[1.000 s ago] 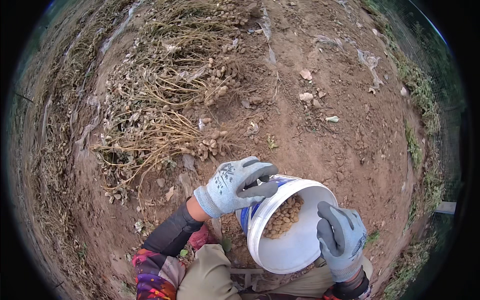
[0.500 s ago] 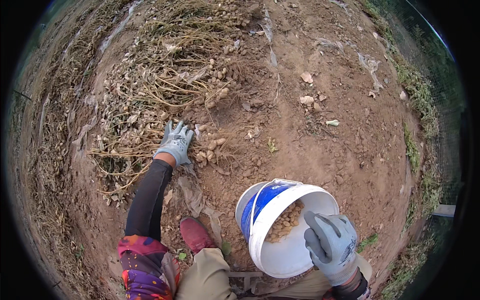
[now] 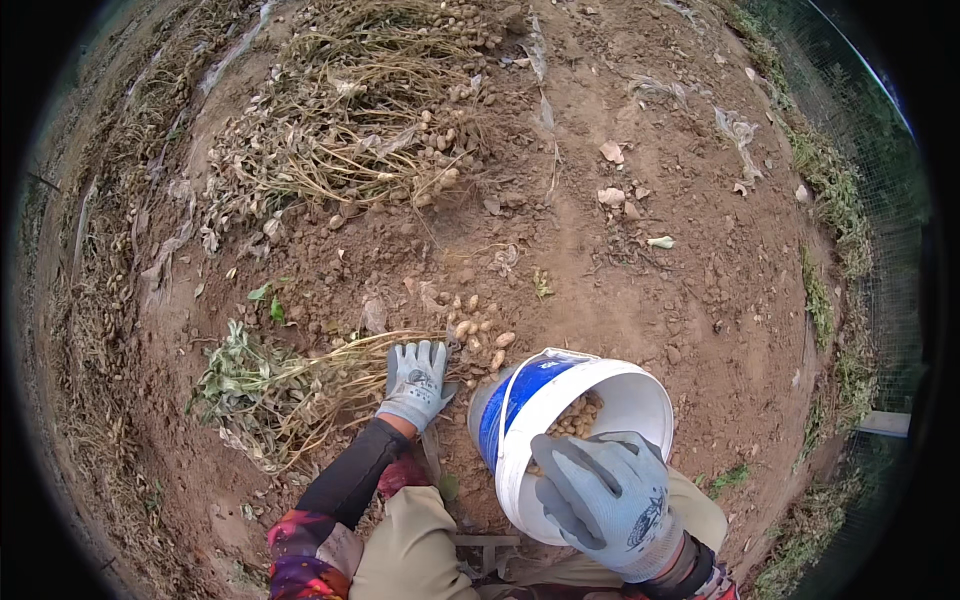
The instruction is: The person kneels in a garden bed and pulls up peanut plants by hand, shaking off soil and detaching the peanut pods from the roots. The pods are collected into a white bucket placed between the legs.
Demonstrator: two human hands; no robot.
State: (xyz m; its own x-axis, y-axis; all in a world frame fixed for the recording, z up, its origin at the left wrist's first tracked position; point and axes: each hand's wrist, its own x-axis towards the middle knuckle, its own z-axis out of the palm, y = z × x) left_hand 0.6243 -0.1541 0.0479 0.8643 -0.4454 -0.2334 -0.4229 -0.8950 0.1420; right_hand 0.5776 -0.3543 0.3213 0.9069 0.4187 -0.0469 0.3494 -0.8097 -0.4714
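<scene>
My left hand (image 3: pixel 417 383), in a grey-white work glove, is closed around the stems of a pulled peanut plant (image 3: pixel 330 368). Its leafy end trails to the left, and a cluster of peanuts (image 3: pixel 480 335) hangs off the root end, just right of my fingers. My right hand (image 3: pixel 615 505), gloved the same way, is held over the mouth of a white and blue bucket (image 3: pixel 530 400), its fingers curled together; whatever is inside them is hidden. The bucket leans toward me with loose peanuts (image 3: pixel 578 415) in it, partly covered by that hand.
More uprooted peanut plants (image 3: pixel 350 130) lie heaped ahead on the brown soil. Torn plastic film (image 3: pixel 740 140) and dry leaves are scattered about. A mesh fence (image 3: pixel 890 250) runs along the right. My knee (image 3: pixel 418 545) and a red shoe (image 3: pixel 402 472) are below my left hand.
My left hand has drawn a peanut plant toward me and to the right, away from the heap, baring soil there. My right hand has shifted left over the bucket's mouth.
</scene>
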